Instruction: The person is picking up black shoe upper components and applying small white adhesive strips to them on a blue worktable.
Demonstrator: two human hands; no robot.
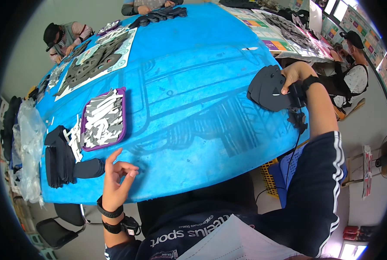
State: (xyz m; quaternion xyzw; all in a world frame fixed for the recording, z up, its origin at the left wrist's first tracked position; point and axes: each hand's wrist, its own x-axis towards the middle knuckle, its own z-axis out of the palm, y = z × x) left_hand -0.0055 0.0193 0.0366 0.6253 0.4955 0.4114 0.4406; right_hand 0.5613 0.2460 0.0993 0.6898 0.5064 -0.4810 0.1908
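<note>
Right hand (296,76), thumb on dark stack (264,89), grip unclear; left hand (116,175), fingers parted, beside dark rounded pieces (88,168).

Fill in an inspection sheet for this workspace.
Surface: blue table cover, darker streaks.
Job's things: stack of dark sole-shaped pieces, right side.
Clutter: purple tray heaped with white and grey strips; loose strips to its left.
Hands: right hand on the stack, thumb on top, grip partly hidden; left hand near the front edge, nothing seen in it.
Cables: thin black cable at the right edge.
Surroundings: capped person at right; yellow crate below the table.
</note>
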